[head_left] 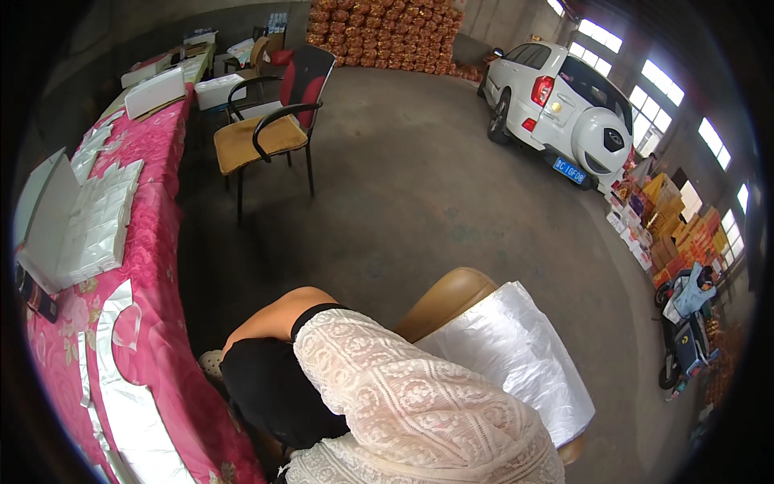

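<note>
Concrete floor (387,177) spans the hall, with a white car (556,97) parked at the far right and stacked red-orange sacks (383,32) against the back wall. Along the left side runs a table under a pink floral cloth (165,323).

Work item: white film (516,347), glossy and creased, lying over a tan seat (447,294) just right of the wearer's lace garment (411,387). The garment covers the near edge of the film; what lies beneath it cannot be seen.

Hand state: neither the left hand nor the right hand is in view. Whether either is open, closed or gripping the film cannot be told.

On the cloth, a silvery strip (133,395) lies nearest the wearer; beyond it, white pieces (101,218) lie in rows beside an upright white panel (48,210).

Handling notes, by judgement:
1. Treat the film as thin and slippery; support it flat from below rather than pinching one corner.
2. Keep the garment off its edge before lifting, since trapped film may drag or crease.
3. Turn slowly; loose corners could catch on the seat.
</note>
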Tool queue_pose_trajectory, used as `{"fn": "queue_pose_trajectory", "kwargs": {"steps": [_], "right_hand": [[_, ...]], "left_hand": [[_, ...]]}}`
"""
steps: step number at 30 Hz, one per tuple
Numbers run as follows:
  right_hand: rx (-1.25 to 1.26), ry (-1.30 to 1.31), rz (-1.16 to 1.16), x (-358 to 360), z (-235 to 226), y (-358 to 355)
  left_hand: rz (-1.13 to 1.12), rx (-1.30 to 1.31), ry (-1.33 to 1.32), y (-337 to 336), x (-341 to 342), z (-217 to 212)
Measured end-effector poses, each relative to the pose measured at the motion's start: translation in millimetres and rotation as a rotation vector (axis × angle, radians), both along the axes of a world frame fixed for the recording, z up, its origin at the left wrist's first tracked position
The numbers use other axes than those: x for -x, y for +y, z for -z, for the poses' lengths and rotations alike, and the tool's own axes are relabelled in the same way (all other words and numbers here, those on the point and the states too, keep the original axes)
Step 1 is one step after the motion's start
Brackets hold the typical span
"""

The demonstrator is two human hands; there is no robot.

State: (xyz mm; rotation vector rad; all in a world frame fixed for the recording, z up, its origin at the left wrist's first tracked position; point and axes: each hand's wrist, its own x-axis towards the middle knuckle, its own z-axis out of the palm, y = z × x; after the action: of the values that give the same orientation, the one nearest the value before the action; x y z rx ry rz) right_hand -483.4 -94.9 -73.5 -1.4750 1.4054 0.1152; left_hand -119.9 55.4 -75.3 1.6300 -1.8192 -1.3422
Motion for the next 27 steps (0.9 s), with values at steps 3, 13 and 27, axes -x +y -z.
{"fn": "queue_pose_trajectory", "kwargs": {"steps": [3,13,27], "right_hand": [[0.003,0.006,-0.054,-9,1,-14],[-0.193,0.132,-0.435,-35,20,-65],[-0.361,-0.075,0.064,-55,8,-80]], "left_hand": [[-0.048,0.005,0.009,8,-14,7],[-0.237,0.019,0.087,49,-19,-59],[-0.391,-0.029,0.208,94,-48,-48]]}}
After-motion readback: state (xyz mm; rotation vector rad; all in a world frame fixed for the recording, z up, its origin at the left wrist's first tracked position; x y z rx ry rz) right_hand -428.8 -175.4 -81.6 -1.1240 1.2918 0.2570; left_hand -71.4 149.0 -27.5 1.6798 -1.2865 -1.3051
